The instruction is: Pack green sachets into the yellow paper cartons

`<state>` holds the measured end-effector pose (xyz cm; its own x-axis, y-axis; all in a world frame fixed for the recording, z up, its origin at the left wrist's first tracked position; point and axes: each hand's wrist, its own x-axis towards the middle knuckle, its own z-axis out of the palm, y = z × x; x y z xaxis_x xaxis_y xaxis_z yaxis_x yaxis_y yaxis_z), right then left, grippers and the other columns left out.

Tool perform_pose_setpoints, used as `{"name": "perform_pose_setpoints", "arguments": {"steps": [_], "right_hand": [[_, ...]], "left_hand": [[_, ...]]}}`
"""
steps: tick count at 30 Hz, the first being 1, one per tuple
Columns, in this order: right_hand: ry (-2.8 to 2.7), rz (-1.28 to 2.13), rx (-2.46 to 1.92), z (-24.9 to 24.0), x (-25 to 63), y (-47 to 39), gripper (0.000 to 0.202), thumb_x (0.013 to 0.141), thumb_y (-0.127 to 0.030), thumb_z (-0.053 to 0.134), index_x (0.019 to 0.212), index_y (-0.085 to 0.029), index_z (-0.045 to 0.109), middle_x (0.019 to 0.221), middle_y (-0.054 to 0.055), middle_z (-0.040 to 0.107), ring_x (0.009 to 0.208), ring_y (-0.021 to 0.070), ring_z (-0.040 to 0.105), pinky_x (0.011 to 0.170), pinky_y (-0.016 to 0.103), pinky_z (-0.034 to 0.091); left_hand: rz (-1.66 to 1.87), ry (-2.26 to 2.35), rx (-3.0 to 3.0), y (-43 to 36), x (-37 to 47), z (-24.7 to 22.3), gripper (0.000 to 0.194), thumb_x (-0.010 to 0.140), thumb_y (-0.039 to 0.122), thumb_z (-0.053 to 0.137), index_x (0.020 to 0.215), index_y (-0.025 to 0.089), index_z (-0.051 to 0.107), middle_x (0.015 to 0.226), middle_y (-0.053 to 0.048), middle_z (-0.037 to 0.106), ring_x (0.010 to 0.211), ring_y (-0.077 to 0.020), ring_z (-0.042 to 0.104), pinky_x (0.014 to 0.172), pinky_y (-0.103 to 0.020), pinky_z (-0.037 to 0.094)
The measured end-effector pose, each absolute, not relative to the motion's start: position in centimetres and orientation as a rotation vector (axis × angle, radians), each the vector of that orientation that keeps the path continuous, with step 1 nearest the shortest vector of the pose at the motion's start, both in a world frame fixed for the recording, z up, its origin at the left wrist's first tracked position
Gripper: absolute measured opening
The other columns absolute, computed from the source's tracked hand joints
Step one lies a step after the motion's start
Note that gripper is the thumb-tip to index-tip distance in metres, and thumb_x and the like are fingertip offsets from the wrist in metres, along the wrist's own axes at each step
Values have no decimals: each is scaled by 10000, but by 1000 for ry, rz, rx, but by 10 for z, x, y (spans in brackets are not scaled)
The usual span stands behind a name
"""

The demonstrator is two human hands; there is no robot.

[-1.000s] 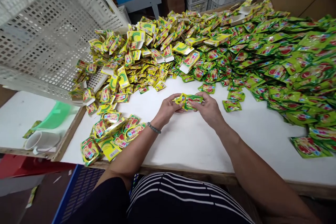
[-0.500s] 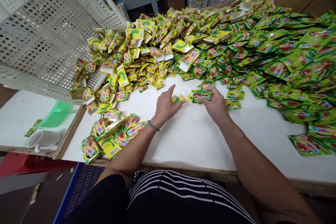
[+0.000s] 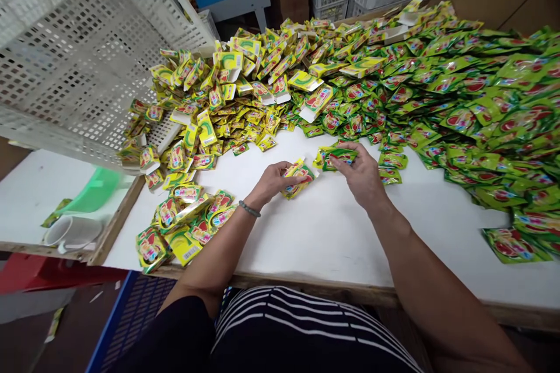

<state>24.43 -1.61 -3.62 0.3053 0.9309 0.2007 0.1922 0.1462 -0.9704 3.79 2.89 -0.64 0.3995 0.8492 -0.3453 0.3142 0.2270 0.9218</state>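
"What are you holding?"

"On my feed, my left hand (image 3: 272,180) grips a yellow box (image 3: 300,171) over the desk (image 3: 315,239); my right hand (image 3: 363,178) pinches green sachets (image 3: 347,156)."

"Beyond?"

"The box heap (image 3: 227,96) leftward, the sachet heap (image 3: 472,111) rightward."

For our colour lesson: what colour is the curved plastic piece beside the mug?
Translucent green, best seen in the head view.
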Motion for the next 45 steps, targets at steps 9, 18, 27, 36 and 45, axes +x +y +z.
{"name": "perform_pose_setpoints", "arguments": {"steps": [9,18,27,36,45], "right_hand": [[-1320,980,-1500,-19,249,-23,241,710,-379,651,887,-216,636,634,-21,560,572,147,467,560,287,381],[-1421,1060,-1485,-20,248,-21,242,670,-427,687,780,-213,669,691,-3,611,651,163,523,600,292,400],[-1215,1007,-1462,-28,231,-22,256,628,-382,744,800,-229,631,692,9,653,663,196,598,623,325,490],[-1292,839,-1486,-22,220,-28,279,768,-404,626,998,-245,627,819,16,729,732,203,656,737,356,507],[-1463,1053,-1519,-15,208,-35,259,861,-401,499,1080,-279,565,745,-13,726,656,202,633,661,332,457]], "left_hand": [[656,1073,1219,3,35,-9,482,582,465,833,898,140,667,782,-14,698,658,-114,616,649,-235,483],[604,1022,1244,1,36,-14,500,631,524,785,915,126,682,784,-22,685,655,-109,585,617,-220,457],[607,986,1264,3,37,-17,445,585,383,840,939,148,707,876,-25,711,721,-130,614,674,-235,474],[720,1035,1002,-1,46,-22,534,479,298,889,952,136,702,858,-28,728,665,-117,619,653,-245,472],[766,1063,973,-6,50,-26,497,467,289,890,891,118,696,806,-22,721,633,-112,618,637,-238,472]]}}
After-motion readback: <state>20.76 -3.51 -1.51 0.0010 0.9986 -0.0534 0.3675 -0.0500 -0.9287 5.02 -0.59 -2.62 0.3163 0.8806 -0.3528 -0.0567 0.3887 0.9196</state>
